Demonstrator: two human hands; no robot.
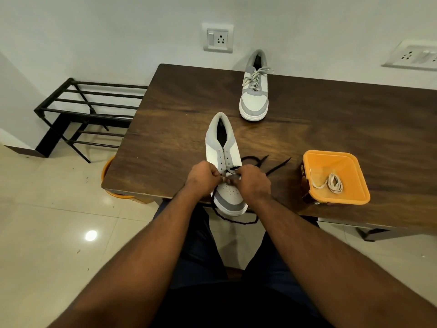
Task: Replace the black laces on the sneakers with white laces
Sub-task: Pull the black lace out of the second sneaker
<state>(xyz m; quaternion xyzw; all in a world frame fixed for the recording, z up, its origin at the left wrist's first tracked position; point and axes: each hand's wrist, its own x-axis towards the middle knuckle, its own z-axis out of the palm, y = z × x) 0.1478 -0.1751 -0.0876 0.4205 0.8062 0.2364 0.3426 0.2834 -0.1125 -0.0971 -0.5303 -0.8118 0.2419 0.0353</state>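
While the far sneaker already wears white laces, both hands' fingers pinch the near sneaker's black lace, nearly unthreaded; white lace waits right.

One sneaker lies at the table's near edge, centre frame, toe overhanging. A second sneaker stands behind it by the wall. A tub at right holds a lace. A rack stands on the floor at left.
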